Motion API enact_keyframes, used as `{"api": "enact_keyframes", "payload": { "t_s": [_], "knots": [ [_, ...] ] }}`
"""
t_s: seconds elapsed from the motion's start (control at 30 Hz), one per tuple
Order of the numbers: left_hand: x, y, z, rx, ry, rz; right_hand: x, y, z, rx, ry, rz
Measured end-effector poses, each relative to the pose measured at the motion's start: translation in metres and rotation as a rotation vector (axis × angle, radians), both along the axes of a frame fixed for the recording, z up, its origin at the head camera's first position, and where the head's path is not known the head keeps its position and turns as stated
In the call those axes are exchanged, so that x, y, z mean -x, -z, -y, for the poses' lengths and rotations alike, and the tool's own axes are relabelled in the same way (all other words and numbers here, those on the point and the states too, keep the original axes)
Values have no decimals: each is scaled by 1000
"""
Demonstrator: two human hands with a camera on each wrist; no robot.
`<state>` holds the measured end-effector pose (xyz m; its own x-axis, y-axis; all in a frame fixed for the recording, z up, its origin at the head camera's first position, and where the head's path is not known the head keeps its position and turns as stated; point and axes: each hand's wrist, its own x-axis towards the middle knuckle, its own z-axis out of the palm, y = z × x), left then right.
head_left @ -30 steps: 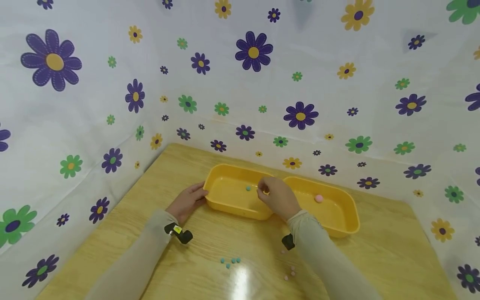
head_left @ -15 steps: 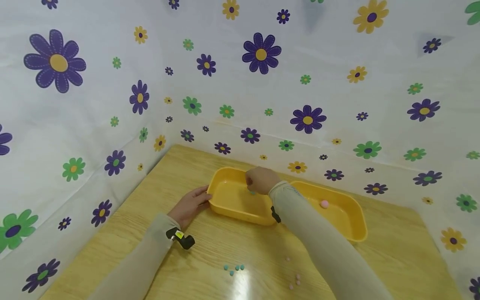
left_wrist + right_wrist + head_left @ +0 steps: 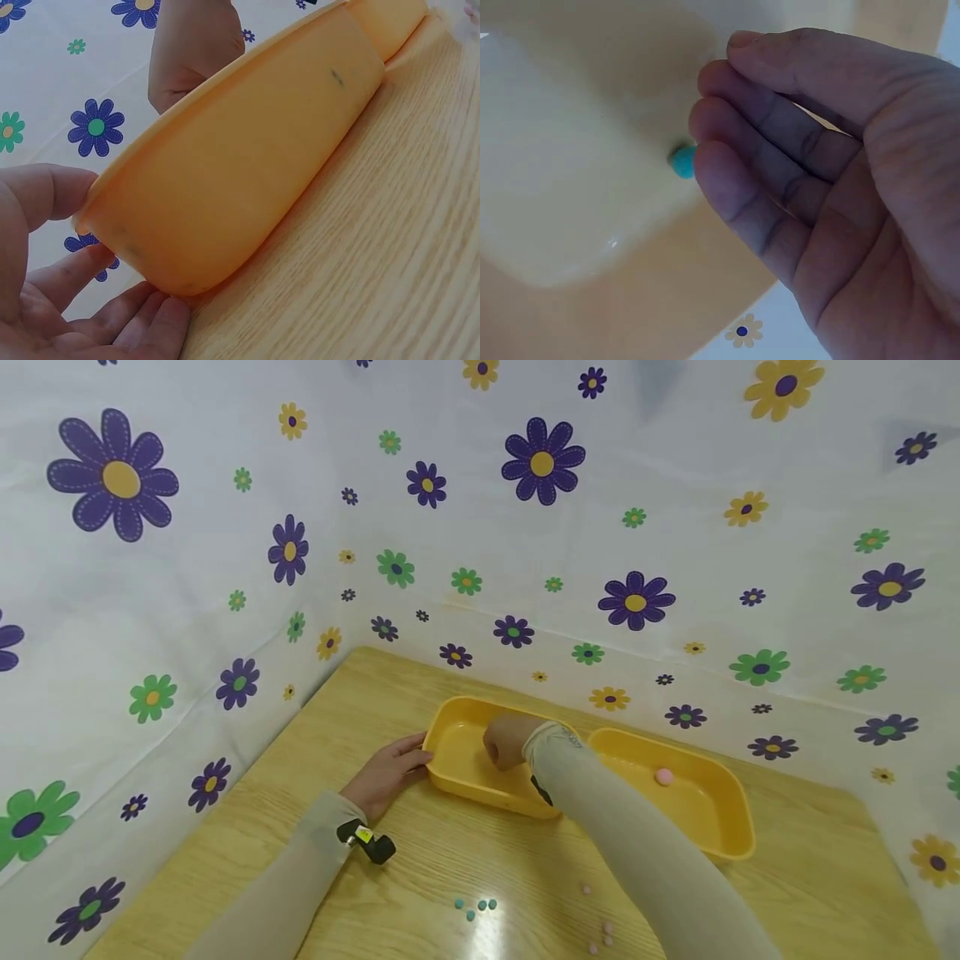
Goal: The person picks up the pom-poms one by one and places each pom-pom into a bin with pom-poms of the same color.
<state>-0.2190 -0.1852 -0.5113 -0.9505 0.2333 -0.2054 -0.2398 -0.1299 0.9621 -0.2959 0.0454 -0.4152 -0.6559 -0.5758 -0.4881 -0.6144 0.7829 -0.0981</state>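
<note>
While the left hand [image 3: 384, 777] steadied the left yellow plastic tray [image 3: 487, 797], the right hand [image 3: 510, 742] was down inside it. Left grip: thumb at the rim, fingers bent against the outer wall and bottom edge at the tray's end; partly closed, with hold of the tray. Right grip: fingers curled in, thumb tip up against the nearest fingertips, little gap. Couldn't tell if anything was pinched, since the tips hid it. One small teal ball [image 3: 683, 162] showed right at the fingertips over the tray floor, partly covered; couldn't confirm contact. Head view lost it behind the hand.

Right yellow plastic tray [image 3: 705, 814] sat beside the left one, near edge behind the forearm, so touching or apart unclear. It had one pink ball [image 3: 664, 777] in it, bigger-looking than the loose ones.

Progress, my read: early. In trays: one teal visible left, one pink right. Outside on the wood-grain table [image 3: 397, 902]: four loose teal balls [image 3: 482, 906] bunched near the front, four loose pink balls [image 3: 608, 941] visible next to the right sleeve. Most pieces were still out, by count.
</note>
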Motion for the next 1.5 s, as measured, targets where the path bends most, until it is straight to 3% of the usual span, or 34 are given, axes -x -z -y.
{"api": "enact_keyframes", "payload": {
  "t_s": [0.53,0.7,0.8,0.9,1.0,1.17,1.33,1.5],
  "knots": [
    [3,1,1,1,37,-12,-7,-3,-8,-3,35,21],
    [5,-1,-1,-15,30,-6,-12,-14,-25,96,33,-16],
    [3,-4,-3,-24,13,-8,-20,-24,-38,196,39,-96],
    [1,-5,-4,-30,-5,-7,-38,-33,-52,318,67,-185],
    [-1,-4,-5,-30,-22,7,-65,-37,-65,428,110,-289],
    [-2,-4,-8,-60,-25,9,-115,-27,-77,559,115,-426],
    [-1,-5,-8,-85,-32,33,-157,2,-74,631,-20,-449],
    [-2,-2,-8,-85,-23,30,-187,28,-60,560,-133,-350]
  ]
}}
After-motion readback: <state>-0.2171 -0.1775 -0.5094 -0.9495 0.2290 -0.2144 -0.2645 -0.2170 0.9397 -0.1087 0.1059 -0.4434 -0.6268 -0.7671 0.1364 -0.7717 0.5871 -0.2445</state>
